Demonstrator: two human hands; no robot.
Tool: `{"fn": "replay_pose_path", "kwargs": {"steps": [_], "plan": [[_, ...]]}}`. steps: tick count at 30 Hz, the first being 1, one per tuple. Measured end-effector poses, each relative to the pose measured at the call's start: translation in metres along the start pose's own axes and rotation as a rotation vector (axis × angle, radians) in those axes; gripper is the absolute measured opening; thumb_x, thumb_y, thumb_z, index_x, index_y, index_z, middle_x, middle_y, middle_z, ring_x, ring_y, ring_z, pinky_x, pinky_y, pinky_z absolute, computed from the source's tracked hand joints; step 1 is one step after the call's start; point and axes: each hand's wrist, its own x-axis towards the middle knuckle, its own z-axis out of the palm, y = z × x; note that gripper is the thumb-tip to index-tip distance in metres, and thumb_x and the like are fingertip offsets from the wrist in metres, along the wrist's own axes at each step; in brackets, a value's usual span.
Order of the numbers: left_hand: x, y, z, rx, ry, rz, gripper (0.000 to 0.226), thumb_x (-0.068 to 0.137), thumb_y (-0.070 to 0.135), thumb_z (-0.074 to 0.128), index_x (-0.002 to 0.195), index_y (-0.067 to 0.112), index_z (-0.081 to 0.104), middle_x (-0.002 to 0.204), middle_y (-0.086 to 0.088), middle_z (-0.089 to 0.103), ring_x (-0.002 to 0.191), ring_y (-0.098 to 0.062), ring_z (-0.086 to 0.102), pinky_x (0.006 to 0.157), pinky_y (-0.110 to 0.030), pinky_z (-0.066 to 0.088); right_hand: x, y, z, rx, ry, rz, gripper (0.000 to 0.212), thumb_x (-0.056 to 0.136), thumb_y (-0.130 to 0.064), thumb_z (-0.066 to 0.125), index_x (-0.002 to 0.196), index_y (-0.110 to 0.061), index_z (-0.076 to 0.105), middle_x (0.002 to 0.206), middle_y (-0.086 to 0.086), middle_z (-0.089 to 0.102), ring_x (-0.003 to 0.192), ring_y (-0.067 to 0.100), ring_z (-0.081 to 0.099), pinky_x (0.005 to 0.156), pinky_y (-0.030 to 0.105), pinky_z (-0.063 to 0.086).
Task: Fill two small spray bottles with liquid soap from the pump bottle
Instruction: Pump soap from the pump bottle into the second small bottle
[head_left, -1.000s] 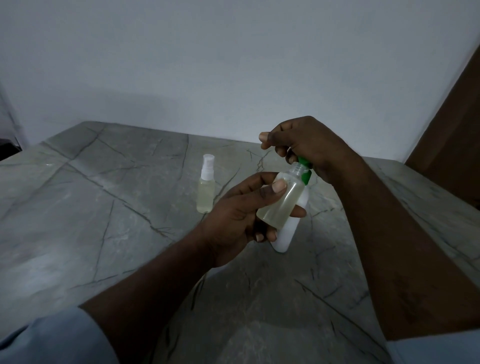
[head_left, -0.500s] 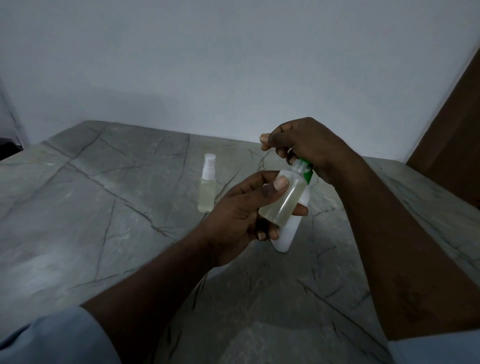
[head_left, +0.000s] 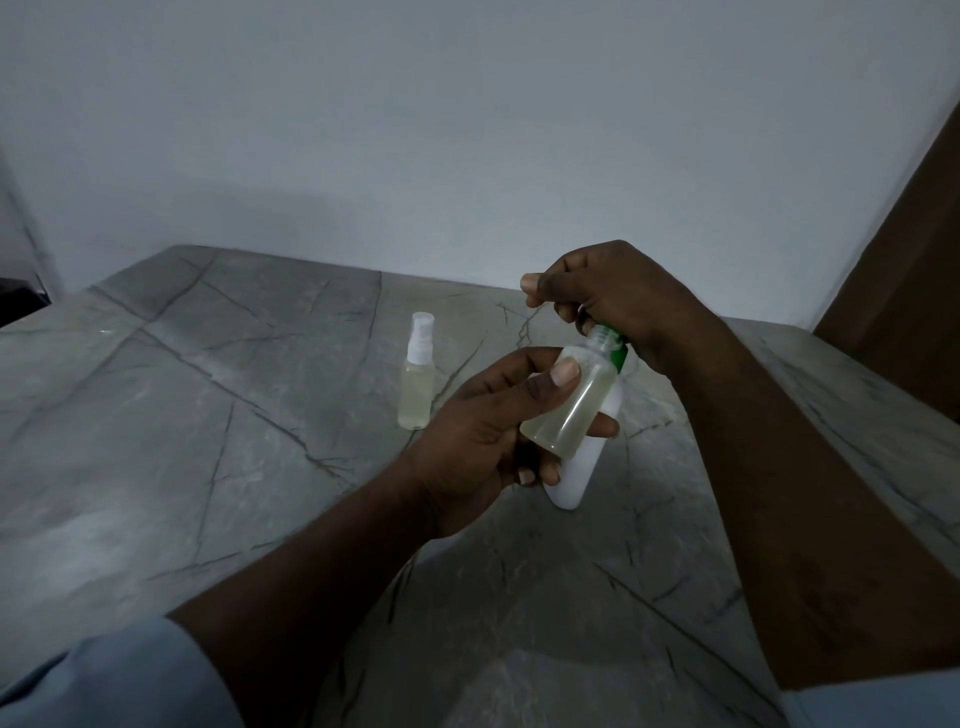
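Observation:
My left hand (head_left: 483, 436) grips a small clear spray bottle (head_left: 571, 405) without its cap, tilted, about half full of pale yellowish soap, its open neck under the pump spout. Behind it stands the white pump bottle (head_left: 582, 478) with a green collar (head_left: 619, 357). My right hand (head_left: 608, 296) is curled over the pump head and hides it. A second small spray bottle (head_left: 417, 374), capped with a white sprayer and holding pale liquid, stands on the table to the left.
The table (head_left: 208, 415) is grey marble-patterned stone against a white wall. A brown wooden panel (head_left: 914, 249) stands at the far right. A dark object sits at the left edge.
Nearly nothing has shifted; my right hand stays on the pump head and my left hand keeps the open bottle under the spout.

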Motion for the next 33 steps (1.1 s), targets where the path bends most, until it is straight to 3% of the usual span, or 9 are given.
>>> {"fn": "replay_pose_path", "kwargs": {"steps": [7, 12, 18, 24, 29, 33], "plan": [[0.0004, -0.0001, 0.0005, -0.013, -0.01, 0.011, 0.032, 0.082, 0.052, 0.064, 0.108, 0.035, 0.072, 0.106, -0.015, 0.075, 0.084, -0.041, 0.046, 0.061, -0.035, 0.034, -0.0012, -0.0007, -0.001, 0.007, 0.015, -0.003, 0.028, 0.09, -0.038, 0.074, 0.09, -0.01, 0.079, 0.061, -0.005, 0.062, 0.049, 0.005, 0.048, 0.063, 0.029, 0.043], [0.0, -0.0002, 0.0004, -0.013, -0.011, 0.004, 0.038, 0.081, 0.051, 0.064, 0.112, 0.029, 0.069, 0.106, -0.014, 0.076, 0.068, -0.029, 0.05, 0.059, -0.033, 0.038, -0.0029, -0.0013, -0.003, 0.038, 0.021, -0.006, 0.028, 0.089, -0.036, 0.073, 0.091, -0.008, 0.079, 0.061, -0.004, 0.06, 0.048, 0.006, 0.047, 0.058, 0.025, 0.041], [-0.0005, 0.0002, 0.0002, -0.026, -0.019, 0.004, 0.023, 0.088, 0.046, 0.06, 0.104, 0.035, 0.072, 0.104, -0.013, 0.076, 0.062, -0.023, 0.052, 0.064, -0.034, 0.039, -0.0024, -0.0014, -0.0016, 0.044, 0.046, -0.023, 0.028, 0.09, -0.036, 0.074, 0.091, -0.009, 0.078, 0.064, -0.003, 0.061, 0.055, 0.011, 0.047, 0.063, 0.029, 0.043], [-0.0006, 0.0002, -0.0001, -0.031, -0.024, 0.005, 0.038, 0.082, 0.051, 0.064, 0.112, 0.028, 0.069, 0.107, -0.016, 0.075, 0.064, -0.026, 0.052, 0.055, -0.031, 0.038, -0.0009, -0.0001, -0.003, 0.059, 0.002, 0.005, 0.022, 0.088, -0.031, 0.075, 0.091, -0.009, 0.079, 0.06, -0.006, 0.06, 0.05, 0.009, 0.046, 0.059, 0.028, 0.041], [-0.0007, -0.0004, -0.0003, -0.027, -0.017, -0.003, 0.042, 0.084, 0.049, 0.063, 0.117, 0.023, 0.065, 0.107, -0.017, 0.075, 0.065, -0.026, 0.052, 0.056, -0.031, 0.038, 0.0016, 0.0031, -0.0024, 0.059, -0.019, 0.027, 0.023, 0.087, -0.032, 0.077, 0.092, -0.009, 0.079, 0.061, -0.005, 0.061, 0.054, 0.01, 0.047, 0.065, 0.034, 0.041], [-0.0006, -0.0002, -0.0005, -0.03, -0.016, -0.004, 0.032, 0.089, 0.046, 0.061, 0.113, 0.026, 0.068, 0.107, -0.017, 0.075, 0.069, -0.028, 0.052, 0.056, -0.031, 0.039, 0.0024, 0.0052, -0.0008, 0.066, -0.025, 0.032, 0.024, 0.087, -0.03, 0.077, 0.093, -0.007, 0.079, 0.062, -0.005, 0.061, 0.055, 0.012, 0.047, 0.066, 0.035, 0.04]]}}
